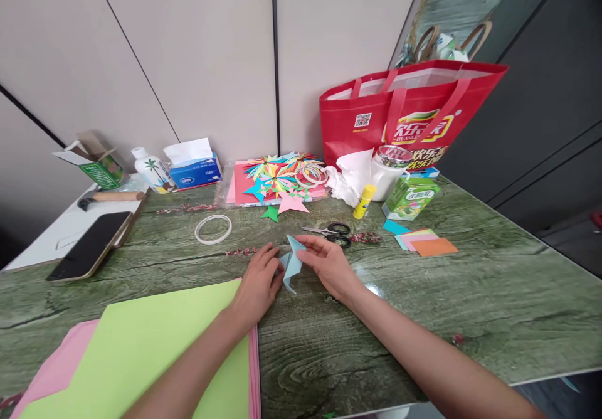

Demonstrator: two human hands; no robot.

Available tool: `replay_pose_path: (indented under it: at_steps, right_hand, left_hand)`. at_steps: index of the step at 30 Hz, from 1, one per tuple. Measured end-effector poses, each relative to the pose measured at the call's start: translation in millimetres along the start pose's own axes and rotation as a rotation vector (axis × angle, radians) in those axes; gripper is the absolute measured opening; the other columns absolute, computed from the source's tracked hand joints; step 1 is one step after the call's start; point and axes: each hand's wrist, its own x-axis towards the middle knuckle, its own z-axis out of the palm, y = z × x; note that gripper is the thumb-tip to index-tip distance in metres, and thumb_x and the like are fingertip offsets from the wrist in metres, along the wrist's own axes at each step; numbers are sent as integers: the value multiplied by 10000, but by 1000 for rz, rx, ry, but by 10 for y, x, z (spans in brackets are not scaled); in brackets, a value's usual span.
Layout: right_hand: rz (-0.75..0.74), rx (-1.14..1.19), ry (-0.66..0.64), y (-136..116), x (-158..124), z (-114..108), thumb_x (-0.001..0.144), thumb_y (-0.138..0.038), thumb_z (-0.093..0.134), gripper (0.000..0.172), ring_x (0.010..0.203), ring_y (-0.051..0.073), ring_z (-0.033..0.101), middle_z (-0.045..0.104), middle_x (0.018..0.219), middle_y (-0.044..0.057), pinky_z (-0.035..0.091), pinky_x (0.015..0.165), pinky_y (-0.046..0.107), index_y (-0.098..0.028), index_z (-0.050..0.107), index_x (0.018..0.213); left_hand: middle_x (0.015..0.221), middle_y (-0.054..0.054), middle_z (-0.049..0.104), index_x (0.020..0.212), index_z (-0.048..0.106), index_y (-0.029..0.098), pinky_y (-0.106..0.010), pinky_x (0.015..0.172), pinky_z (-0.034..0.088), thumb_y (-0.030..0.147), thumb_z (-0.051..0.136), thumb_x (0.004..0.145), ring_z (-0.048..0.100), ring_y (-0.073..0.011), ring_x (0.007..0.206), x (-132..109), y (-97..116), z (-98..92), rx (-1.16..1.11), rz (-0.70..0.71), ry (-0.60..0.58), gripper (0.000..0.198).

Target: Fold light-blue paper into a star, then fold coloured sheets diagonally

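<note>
A folded piece of light blue paper [294,265] is held between my two hands, just above the table's middle. My right hand [325,261] pinches its upper right side between thumb and fingers. On its left side, my left hand [260,280] has its fingers curled against the paper's edge. Behind my right hand lie black-handled scissors [337,228]. A green paper star [270,213] and a pink paper star [292,202] lie beyond, in front of a pile of colourful folded paper pieces [277,177].
Green and pink paper sheets [174,337] lie at the front left. A tape roll [213,229], phone [89,243] and hammer [113,197] are farther back. A glue stick [364,201], white mug [386,177], green carton [410,198], paper slips [436,247] and red bag [352,102] stand or lie right.
</note>
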Motion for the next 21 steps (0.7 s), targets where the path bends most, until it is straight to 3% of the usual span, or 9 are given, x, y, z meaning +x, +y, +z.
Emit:
replay_pose_path:
  at_steps: [3, 5, 8, 11, 14, 21]
  right_hand:
    - [-34, 4, 3, 19, 5, -10, 486, -199, 804, 395, 763, 136, 586, 666, 816, 2, 453, 726, 263, -199, 667, 857]
    - [-33, -5, 11, 15, 6, -11, 490, -211, 804, 355, 692, 130, 577, 647, 727, -11, 460, 671, 259, -190, 653, 810]
    - [-22, 47, 25, -5, 9, -6, 495, -223, 806, 267, 589, 111, 552, 589, 590, -48, 454, 589, 239, -190, 604, 667]
    - [6, 102, 20, -30, 11, -3, 506, -227, 803, 229, 599, 104, 567, 603, 597, -41, 468, 617, 236, -177, 603, 607]
    - [56, 144, -26, -57, 9, -9, 524, -223, 795, 200, 652, 109, 597, 649, 677, -15, 485, 690, 252, -168, 649, 649]
    - [172, 172, -60, -79, -23, -1, 521, -197, 799, 288, 566, 57, 567, 643, 689, -49, 465, 543, 166, -208, 668, 778]
  left_hand:
    - [974, -90, 601, 828, 564, 172, -426, 879, 416, 62, 476, 770, 513, -235, 1021, 14, 18, -12, -62, -5, -28, 152]
    - [883, -61, 587, 789, 575, 177, -362, 784, 452, 66, 493, 750, 554, -200, 871, 25, 39, -23, -121, -60, -11, 143]
    - [766, -22, 551, 731, 573, 186, -284, 631, 455, 130, 517, 750, 559, -155, 684, 32, 56, -31, -265, -260, 85, 81]
    - [692, 5, 567, 814, 543, 197, -261, 543, 457, 251, 531, 766, 573, -138, 552, 47, 74, -51, -594, -504, 182, 73]
    - [672, 8, 618, 888, 517, 200, -269, 558, 481, 324, 584, 725, 629, -166, 576, 75, 114, -86, -862, -632, 207, 215]
    - [801, -49, 684, 827, 632, 151, -275, 642, 484, 424, 636, 674, 636, -204, 732, 87, 140, -95, -835, -668, 199, 313]
